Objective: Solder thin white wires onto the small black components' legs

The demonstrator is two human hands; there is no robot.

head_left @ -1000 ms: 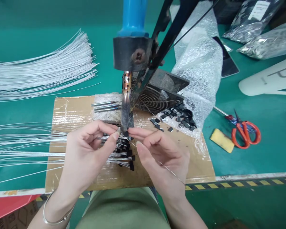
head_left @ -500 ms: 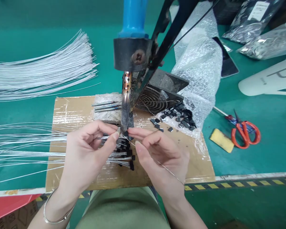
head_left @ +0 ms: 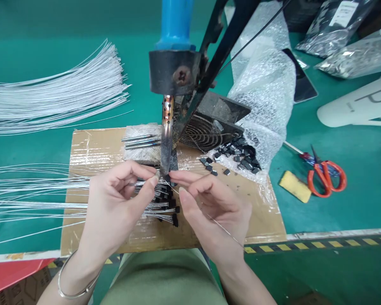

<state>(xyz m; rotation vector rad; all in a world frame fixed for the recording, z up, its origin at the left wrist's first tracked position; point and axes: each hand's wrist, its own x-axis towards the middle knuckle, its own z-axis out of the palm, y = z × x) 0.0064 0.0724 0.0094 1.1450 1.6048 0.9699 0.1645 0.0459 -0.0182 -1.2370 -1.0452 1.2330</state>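
Note:
A soldering iron (head_left: 167,127) with a blue handle hangs in a black stand, its dark tip pointing down between my hands. Just left of the tip, my left hand (head_left: 117,203) pinches thumb and forefinger on what looks like a white wire's end, mostly hidden by the fingertips. My right hand (head_left: 217,207) is closed on thin solder wire (head_left: 225,230), which runs across the palm and out past the thumb towards the tip. Its forefinger reaches a small black piece (head_left: 167,178) by the iron. Below lie white wires (head_left: 160,205) ending in black connectors (head_left: 175,219).
Loose black connectors (head_left: 249,163) lie on bubble wrap (head_left: 263,84), near a small fan (head_left: 206,131). A bundle of white wires (head_left: 57,95) lies at upper left. Red-handled scissors (head_left: 327,180), a yellow sponge (head_left: 295,186) and a white cup (head_left: 352,103) are at right. Cardboard (head_left: 95,148) covers the worktop.
The iron and right hand appear very slightly further left in the picture. Both hands keep their grips at the iron's tip.

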